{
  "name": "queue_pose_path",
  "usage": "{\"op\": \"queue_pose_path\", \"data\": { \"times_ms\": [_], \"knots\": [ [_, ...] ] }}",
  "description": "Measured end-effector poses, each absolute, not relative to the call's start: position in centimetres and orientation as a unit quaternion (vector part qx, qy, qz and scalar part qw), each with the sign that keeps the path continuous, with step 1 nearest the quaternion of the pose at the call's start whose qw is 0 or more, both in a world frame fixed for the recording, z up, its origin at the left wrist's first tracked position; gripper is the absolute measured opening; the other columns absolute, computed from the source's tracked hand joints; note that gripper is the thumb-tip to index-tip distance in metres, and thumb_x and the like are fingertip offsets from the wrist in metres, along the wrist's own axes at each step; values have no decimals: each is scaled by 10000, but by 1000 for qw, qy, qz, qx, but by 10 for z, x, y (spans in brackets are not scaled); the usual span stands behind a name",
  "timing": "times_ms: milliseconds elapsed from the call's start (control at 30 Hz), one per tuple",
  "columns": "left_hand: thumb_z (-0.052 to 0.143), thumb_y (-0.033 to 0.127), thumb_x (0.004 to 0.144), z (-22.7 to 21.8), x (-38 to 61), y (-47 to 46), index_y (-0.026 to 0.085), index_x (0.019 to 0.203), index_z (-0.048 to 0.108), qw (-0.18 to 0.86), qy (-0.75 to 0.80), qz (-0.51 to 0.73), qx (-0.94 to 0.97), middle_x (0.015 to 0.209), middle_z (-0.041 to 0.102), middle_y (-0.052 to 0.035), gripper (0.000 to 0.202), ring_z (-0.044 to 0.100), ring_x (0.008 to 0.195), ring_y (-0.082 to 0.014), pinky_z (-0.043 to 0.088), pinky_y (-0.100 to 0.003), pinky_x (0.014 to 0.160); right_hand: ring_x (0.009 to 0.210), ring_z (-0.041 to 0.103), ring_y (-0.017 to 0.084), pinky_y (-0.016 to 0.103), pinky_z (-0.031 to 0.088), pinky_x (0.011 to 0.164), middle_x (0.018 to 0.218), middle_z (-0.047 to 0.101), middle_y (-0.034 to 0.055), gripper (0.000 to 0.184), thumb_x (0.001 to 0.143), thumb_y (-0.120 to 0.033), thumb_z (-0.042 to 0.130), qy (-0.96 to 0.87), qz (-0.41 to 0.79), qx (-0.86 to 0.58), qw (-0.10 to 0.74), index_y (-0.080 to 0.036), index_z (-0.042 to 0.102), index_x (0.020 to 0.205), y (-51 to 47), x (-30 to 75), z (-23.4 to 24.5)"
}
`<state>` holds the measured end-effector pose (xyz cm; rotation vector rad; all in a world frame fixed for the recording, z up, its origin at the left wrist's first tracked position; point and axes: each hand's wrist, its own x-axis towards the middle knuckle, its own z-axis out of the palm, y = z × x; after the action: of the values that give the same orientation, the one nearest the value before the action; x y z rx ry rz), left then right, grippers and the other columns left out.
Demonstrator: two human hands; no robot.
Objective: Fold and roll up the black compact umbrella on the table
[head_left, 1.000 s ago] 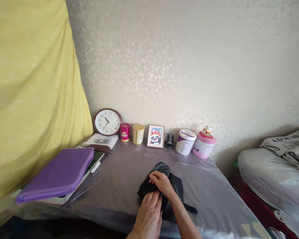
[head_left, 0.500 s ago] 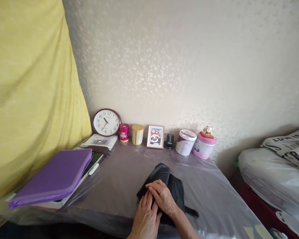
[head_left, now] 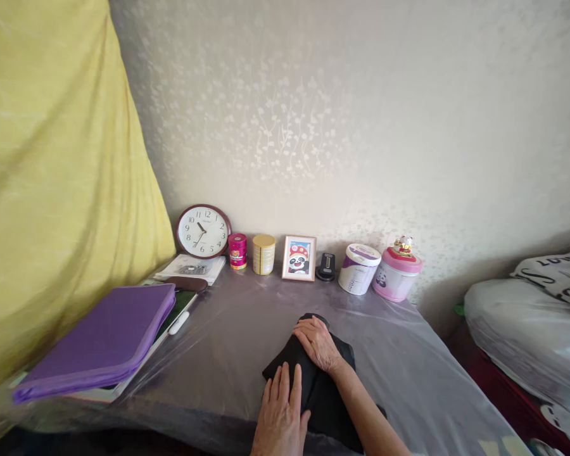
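Observation:
A black piece of folded fabric [head_left: 323, 402] lies on the table in front of me, its creased panels narrowing toward the far end. My left hand [head_left: 282, 405] rests flat on its near left part, fingers stretched out and thumb apart. Farther up, my right hand [head_left: 317, 342] lies palm down over the upper part, its fingers slightly bent across the cloth; they do not grip it. A dark strap end shows just beyond my right forearm. My palms hide part of the fabric, so I cannot tell exactly what it is.
A purple folder [head_left: 97, 339] lies at the left beside a white marker [head_left: 178, 323]. Along the wall stand a clock [head_left: 203, 231], a pink tin [head_left: 237, 251], a yellow-lidded can [head_left: 264, 254], a picture frame [head_left: 299, 258], a white tub [head_left: 359, 269] and a pink tub [head_left: 397, 273].
My hands have moved apart: the right one slid away from me to the fabric's far end, the left stayed near and flattened. The fabric looks flatter and more spread toward me.

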<state>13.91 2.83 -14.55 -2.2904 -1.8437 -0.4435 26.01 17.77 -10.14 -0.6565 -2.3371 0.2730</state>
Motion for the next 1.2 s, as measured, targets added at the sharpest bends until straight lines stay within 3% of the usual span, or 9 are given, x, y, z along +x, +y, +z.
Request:
{"op": "queue_pose_path", "data": {
  "times_ms": [267,400,500,633,700,833,933,1067,1200],
  "knots": [
    [461,291,885,-144,136,26,170,1419,143,11,-642,-157,-750,1343,275,-172,633,291,1205,-280,358,-398,944,951,522,188,253,339,873,944,597,14,224,940,-111,442,-863,118,-422,253,-197,638,872,219,261,-112],
    [488,261,900,-119,142,24,177,1413,120,-28,-666,-72,-742,1365,246,-160,637,268,1223,-279,335,-395,965,902,561,239,286,399,783,927,608,61,209,967,-155,420,-800,128,-526,260,-159,624,924,225,274,-112],
    [494,194,913,-95,148,21,137,1408,97,-41,-681,12,-731,1362,234,-186,638,268,1225,-280,327,-383,972,940,548,245,295,393,810,988,594,88,176,948,-145,430,-746,119,-591,284,-123,600,988,216,303,-110],
    [478,194,937,-82,150,19,115,1407,69,-18,-682,24,-731,1353,244,-199,627,268,1227,-281,328,-377,971,924,550,262,323,403,806,961,594,103,171,925,-162,430,-691,111,-647,303,-105,589,954,180,347,-111],
    [463,247,955,-83,147,19,102,1406,64,-26,-674,15,-738,1353,241,-202,619,261,1231,-278,325,-369,973,868,571,264,331,432,765,888,602,93,168,914,-185,439,-657,170,-665,312,-118,591,893,157,360,-114],
    [449,367,958,-84,138,18,81,1405,57,-68,-654,-17,-753,1362,223,-201,659,226,1246,-276,308,-363,983,731,601,234,271,493,516,811,586,70,228,927,-282,396,-553,379,-665,329,-132,566,951,119,362,-122],
    [502,396,916,-81,132,17,68,1402,20,-103,-638,-44,-762,1379,182,-190,759,173,1266,-264,279,-356,1003,691,602,225,253,493,456,827,575,78,264,914,-323,410,-513,418,-667,343,-118,545,1011,105,356,-125],
    [631,257,790,-78,130,14,96,1399,-53,-144,-643,-30,-751,1412,83,-150,929,99,1283,-244,216,-344,1035,719,591,218,240,492,465,920,560,100,287,898,-321,462,-535,346,-692,340,-94,525,1061,100,353,-124],
    [573,62,718,-80,130,15,79,1398,-50,-129,-658,-16,-742,1417,89,-118,921,111,1282,-199,187,-272,1038,653,577,209,243,465,463,772,571,68,286,932,-324,387,-547,382,-677,310,-99,546,1006,101,352,-119]
  ]
}}
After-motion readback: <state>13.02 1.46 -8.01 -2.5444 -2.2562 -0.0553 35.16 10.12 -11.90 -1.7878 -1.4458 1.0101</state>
